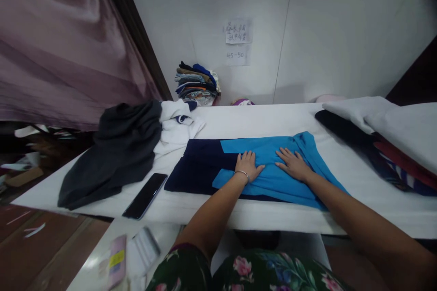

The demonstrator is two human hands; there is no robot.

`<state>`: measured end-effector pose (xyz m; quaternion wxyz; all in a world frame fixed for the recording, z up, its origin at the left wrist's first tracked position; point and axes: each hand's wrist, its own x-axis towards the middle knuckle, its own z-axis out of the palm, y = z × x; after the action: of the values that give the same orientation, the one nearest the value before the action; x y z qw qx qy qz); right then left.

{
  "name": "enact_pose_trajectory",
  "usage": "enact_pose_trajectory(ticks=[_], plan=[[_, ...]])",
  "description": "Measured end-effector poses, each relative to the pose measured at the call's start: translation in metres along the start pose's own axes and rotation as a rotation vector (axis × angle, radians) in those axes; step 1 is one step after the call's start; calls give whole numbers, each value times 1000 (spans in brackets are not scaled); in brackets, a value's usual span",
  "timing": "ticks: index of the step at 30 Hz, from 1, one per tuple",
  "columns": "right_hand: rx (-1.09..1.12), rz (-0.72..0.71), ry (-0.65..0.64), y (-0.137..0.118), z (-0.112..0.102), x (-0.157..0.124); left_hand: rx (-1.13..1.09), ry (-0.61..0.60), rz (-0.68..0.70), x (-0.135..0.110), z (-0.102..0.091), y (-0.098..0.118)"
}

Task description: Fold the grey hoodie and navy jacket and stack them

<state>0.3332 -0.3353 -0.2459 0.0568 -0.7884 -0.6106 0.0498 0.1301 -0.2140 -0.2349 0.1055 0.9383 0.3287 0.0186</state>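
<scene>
A navy and bright blue long-sleeved garment (201,168) lies spread on the white-covered table (259,120) in front of me, its blue sleeves laid inward over the navy body. My left hand (249,167) rests flat on the blue cloth near the middle, fingers spread, a bracelet on the wrist. To its right, my right hand (292,163) presses flat on the same garment, fingers apart, beside a rumpled fold at the right end. Neither hand grips anything.
Left of the garment lie a dark grey garment (119,154), a white garment (175,125) and a black phone (145,195). Folded clothes (196,84) are stacked by the wall. More clothes (403,159) lie at right, partly under white cloth (406,125). A pink curtain (58,41) hangs at left.
</scene>
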Motion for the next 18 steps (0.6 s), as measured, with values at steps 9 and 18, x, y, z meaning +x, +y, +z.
enact_pose_trajectory(ticks=[9, 18], plan=[[-19, -103, 112, -44, 6, 0, 5, 29, 3, -6, -2, 5], [-93, -163, 191, -46, 37, -4, -34, -5, -7, -12, -10, -21]])
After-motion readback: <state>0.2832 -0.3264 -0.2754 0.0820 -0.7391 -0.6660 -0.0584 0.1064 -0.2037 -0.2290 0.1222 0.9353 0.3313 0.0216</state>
